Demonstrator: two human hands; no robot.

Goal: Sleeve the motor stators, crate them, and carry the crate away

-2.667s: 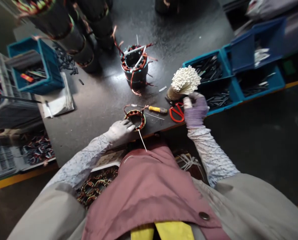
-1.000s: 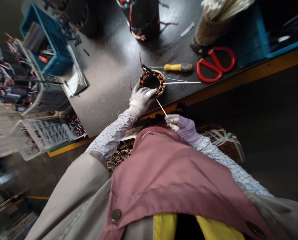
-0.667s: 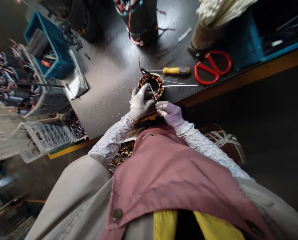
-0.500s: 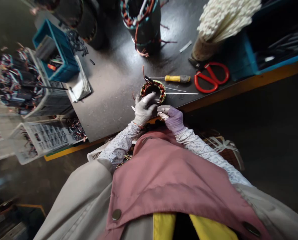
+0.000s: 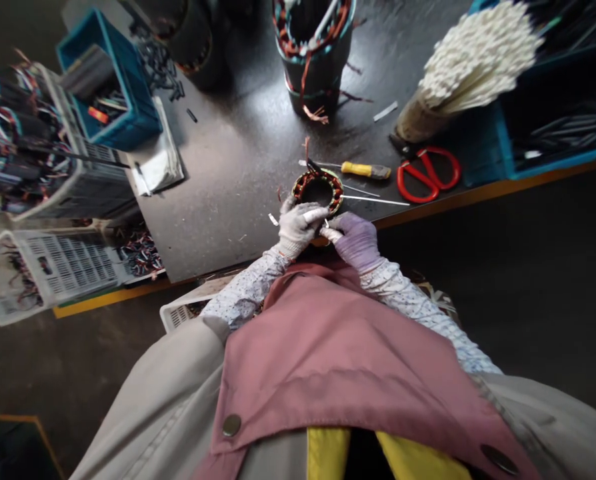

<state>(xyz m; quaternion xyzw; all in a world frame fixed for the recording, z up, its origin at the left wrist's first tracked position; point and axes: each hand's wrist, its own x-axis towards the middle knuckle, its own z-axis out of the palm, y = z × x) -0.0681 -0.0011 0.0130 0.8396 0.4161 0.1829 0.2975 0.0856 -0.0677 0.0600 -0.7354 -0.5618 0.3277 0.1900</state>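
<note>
Copper-wound ring at both gloved hands

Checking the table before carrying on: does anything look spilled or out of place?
Yes: short dark pieces lie loose on the table beside the blue bin rather than in a container, with one piece apart from the rest. It may be deliberate.

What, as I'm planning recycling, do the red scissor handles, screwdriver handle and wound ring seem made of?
Scissor handles: probably plastic-coated, smooth, evenly red. Screwdriver handle: likely plastic, smooth yellow and grey. Wound ring: reddish-brown windings suggest copper wire; finish too small to tell.
</note>
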